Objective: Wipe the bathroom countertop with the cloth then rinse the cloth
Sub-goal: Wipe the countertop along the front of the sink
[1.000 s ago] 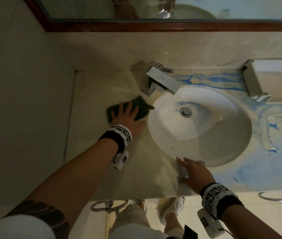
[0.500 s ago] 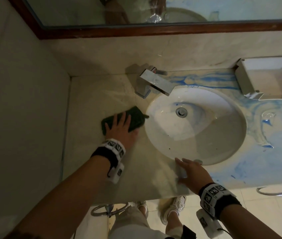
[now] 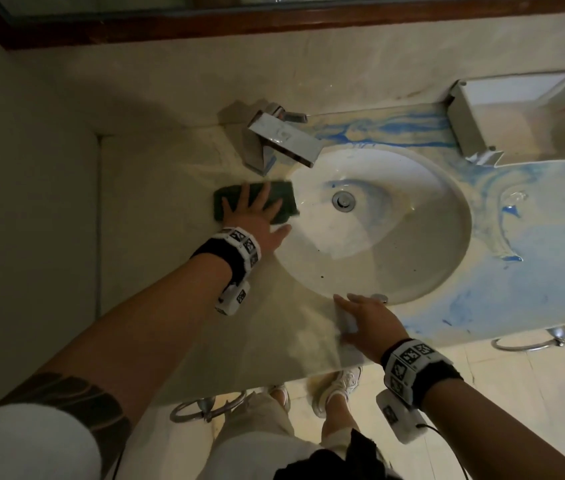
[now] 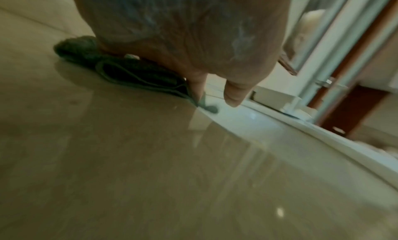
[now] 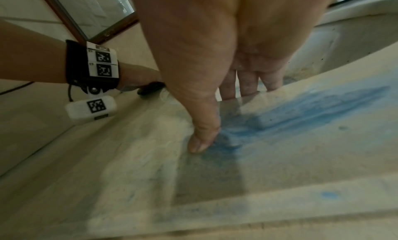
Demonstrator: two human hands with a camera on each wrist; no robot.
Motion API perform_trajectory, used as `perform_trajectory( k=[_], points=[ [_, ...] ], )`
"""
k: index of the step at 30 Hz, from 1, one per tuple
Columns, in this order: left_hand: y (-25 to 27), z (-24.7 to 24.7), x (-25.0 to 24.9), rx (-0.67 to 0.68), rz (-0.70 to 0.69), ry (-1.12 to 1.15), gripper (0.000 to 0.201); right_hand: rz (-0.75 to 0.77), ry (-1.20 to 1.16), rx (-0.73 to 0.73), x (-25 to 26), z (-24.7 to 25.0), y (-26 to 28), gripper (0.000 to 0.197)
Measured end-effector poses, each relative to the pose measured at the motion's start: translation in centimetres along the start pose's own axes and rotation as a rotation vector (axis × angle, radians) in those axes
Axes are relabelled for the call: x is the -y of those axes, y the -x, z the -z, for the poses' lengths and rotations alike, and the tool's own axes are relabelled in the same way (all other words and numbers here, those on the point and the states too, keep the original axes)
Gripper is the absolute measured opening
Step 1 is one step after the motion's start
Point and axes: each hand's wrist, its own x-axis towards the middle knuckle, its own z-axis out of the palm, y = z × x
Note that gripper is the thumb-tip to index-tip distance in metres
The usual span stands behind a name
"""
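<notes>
From the head view, the left hand [image 3: 253,216] lies flat with fingers spread wide on the dark cloth [image 3: 284,202], pressing it to the desk [image 3: 156,258] just left of the sink [image 3: 447,271] rim, below the tap [image 3: 284,140]. The right hand [image 3: 371,323] rests flat and wide on the desk's near edge. In the left wrist view, the folded cloth [image 4: 137,73] lies under the straight fingers [image 4: 234,94]. In the right wrist view, straight fingers [image 5: 204,133] touch blue smears [image 5: 301,111].
</notes>
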Motion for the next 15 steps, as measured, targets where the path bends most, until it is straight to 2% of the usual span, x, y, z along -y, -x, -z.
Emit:
perform_trajectory(
  k=[3,7,11,15],
  points=[
    [2.3,-2.3,-1.8,0.046,-0.117,-0.151,0.078,0.004,0.0,-0.007,0.0,0.0,0.1,0.083],
    [6.0,-4.7,-1.4,-0.01,-0.115,-0.074,0.081,0.005,0.004,-0.008,0.1,0.3,0.2,0.083],
    [7.8,-5.4,1.9,-0.065,-0.04,-0.025,0.082,0.016,0.014,-0.002,0.1,0.6,0.1,0.081],
    [5.4,-3.2,3.3,-0.052,0.079,0.074,0.081,0.022,0.0,-0.024,0.0,0.4,0.3,0.081]
  ],
)
